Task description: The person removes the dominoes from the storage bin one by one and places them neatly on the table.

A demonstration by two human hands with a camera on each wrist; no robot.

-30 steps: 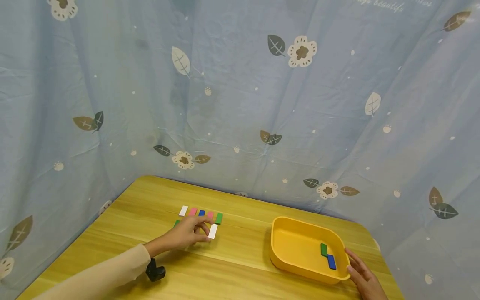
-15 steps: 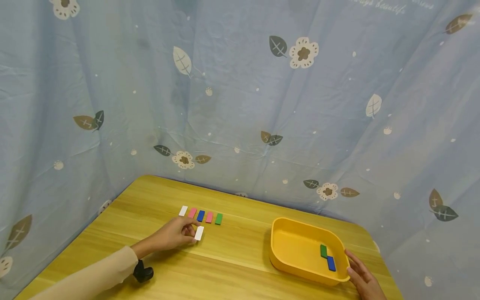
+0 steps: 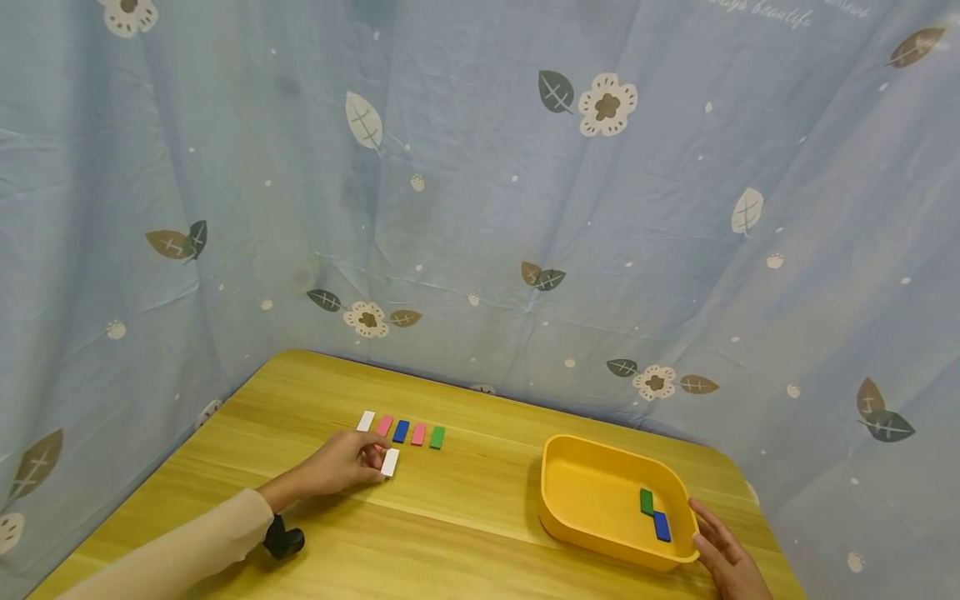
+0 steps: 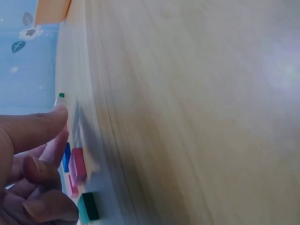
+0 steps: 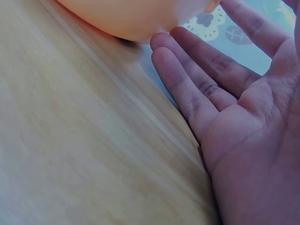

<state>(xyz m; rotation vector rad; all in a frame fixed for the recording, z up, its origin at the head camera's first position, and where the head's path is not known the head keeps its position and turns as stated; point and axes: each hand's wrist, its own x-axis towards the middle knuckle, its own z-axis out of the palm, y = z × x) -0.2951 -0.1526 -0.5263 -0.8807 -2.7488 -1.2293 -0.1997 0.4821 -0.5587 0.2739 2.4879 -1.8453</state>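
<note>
In the head view my left hand (image 3: 341, 463) pinches a white block (image 3: 390, 463) between thumb and fingertips, just in front of a row on the table. That row holds a white block (image 3: 366, 421), a pink block (image 3: 385, 425), a blue block (image 3: 401, 431), another pink block (image 3: 418, 434) and a green block (image 3: 437, 437). Below the left hand, the left wrist view shows a nearer pink block (image 4: 78, 166) and green block (image 4: 88, 207), which the hand mostly hides from above. With straight fingers, my right hand (image 3: 731, 554) touches the right end of a yellow tray (image 3: 600, 546).
Inside the tray lie a green block (image 3: 647, 502) and a blue block (image 3: 662, 527), touching at their corners. A wooden table (image 3: 465, 517) bears everything. Behind it hangs a blue patterned curtain (image 3: 465, 208). A black device (image 3: 283, 540) sits at my left wrist.
My left hand has moved left with the white block, from near the row's green end to in front of its blue block. The right hand and tray have stayed put.
</note>
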